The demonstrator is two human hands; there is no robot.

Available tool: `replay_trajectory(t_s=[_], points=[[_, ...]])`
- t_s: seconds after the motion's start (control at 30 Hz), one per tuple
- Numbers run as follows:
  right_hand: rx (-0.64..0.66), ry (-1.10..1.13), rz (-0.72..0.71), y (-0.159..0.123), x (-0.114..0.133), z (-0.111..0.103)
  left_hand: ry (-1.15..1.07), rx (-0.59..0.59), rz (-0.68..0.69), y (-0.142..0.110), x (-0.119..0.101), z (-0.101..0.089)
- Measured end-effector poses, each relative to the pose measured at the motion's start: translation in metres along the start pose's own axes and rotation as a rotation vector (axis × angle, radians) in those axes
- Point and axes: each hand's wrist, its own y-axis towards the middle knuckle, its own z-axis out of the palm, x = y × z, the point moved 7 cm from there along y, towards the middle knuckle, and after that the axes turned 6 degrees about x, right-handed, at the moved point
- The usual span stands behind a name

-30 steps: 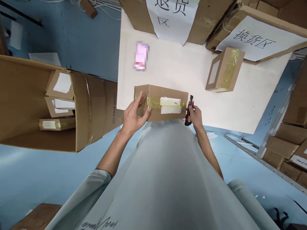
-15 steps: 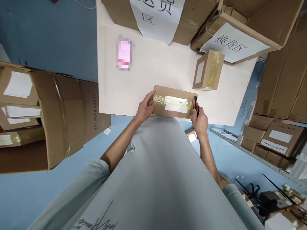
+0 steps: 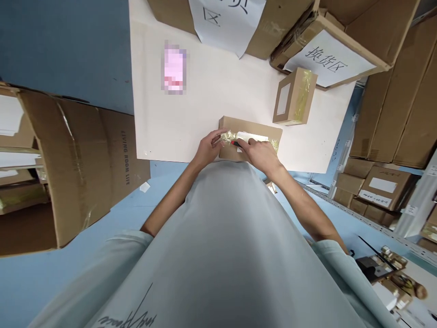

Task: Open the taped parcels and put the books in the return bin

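A taped cardboard box point(image 3: 251, 125) lies at the near edge of the white table, a white label on its top under clear yellowish tape. My left hand point(image 3: 209, 148) grips the left end of this box, thumb and fingers at its corner. Over the top of the box, my right hand point(image 3: 261, 154) is closed around a box cutter point(image 3: 235, 143). Only the red and black front of the cutter shows; its tip points left along the tape, close to my left fingers. Whether the blade touches the tape I cannot tell.
Another taped box point(image 3: 296, 96) stands to the right on the white table point(image 3: 205, 91). Behind are a large carton with a paper sign point(image 3: 227, 23) and an open carton point(image 3: 327, 59). A pixelated pink item point(image 3: 174, 68) lies left. An open carton point(image 3: 85, 159) holding boxes is beside the table.
The box has shifted right across the table, my left hand with it. My right hand has moved from the box's right end leftward over its top with the box cutter. The view has turned right.
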Motion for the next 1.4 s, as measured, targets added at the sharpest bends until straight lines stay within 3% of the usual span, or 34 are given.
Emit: replay_trajectory(t_s=[0.37, 0.63, 0.73, 0.87, 1.07, 1.23, 1.4], points=[[0.031, -0.134, -0.064, 0.007, 0.004, -0.014, 0.021, -0.007, 0.003, 0.001, 0.004, -0.001], [0.056, -0.131, -0.021, -0.007, -0.037, 0.01, 0.11, -0.049, 0.02, 0.001, 0.001, -0.006], [0.045, -0.101, 0.022, -0.024, -0.068, 0.027, 0.126, -0.06, -0.003, -0.001, 0.001, -0.007], [0.07, -0.058, 0.125, -0.055, -0.129, 0.058, 0.16, -0.084, -0.019, -0.002, -0.003, -0.008], [-0.038, 0.082, 0.188, -0.077, -0.198, 0.107, 0.209, -0.122, -0.068, 0.0, -0.003, -0.006], [-0.136, 0.274, 0.154, -0.051, -0.217, 0.151, 0.315, -0.153, -0.074, -0.004, -0.008, 0.0], [-0.295, 0.645, 0.112, -0.018, -0.198, 0.195, 0.639, -0.279, -0.009, -0.013, -0.032, 0.025]])
